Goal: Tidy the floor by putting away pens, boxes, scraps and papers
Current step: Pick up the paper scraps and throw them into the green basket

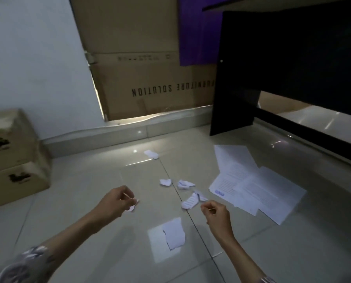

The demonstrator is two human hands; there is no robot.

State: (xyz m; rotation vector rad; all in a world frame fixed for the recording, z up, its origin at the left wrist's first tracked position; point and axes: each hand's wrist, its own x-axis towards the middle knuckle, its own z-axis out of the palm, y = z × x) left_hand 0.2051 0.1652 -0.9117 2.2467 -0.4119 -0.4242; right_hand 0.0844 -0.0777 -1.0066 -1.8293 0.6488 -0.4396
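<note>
1. The left hand (117,200) hovers over the tiled floor (88,231), its fingers curled; its grip looks clamped on a small white scrap (134,205) that shows at its fingertips, though the blur leaves the contact uncertain.
2. The right hand (216,214) hangs above the floor with fingers curled together; whether its grip holds anything I cannot tell.
3. A curled, printed scrap (189,201) lies on the floor just beyond and left of the right grip, near it.
4. Two crumpled scraps (177,183) lie farther out, between the two grips and ahead of them.
5. A torn paper piece (173,233) lies flat on the floor between the two forearms, nearer the person than either grip.
6. Another small scrap (151,154) lies far ahead of both grips, near the skirting.
7. Printed paper sheets (258,186) lie overlapped on the floor to the right of the right grip, reaching away from it.
8. Two stacked cardboard boxes (11,160) stand far to the left of the left grip, by the wall.
9. A large cardboard carton (150,78) leans on the wall well beyond both grips, and a black desk panel (252,78) stands beyond the right grip.
</note>
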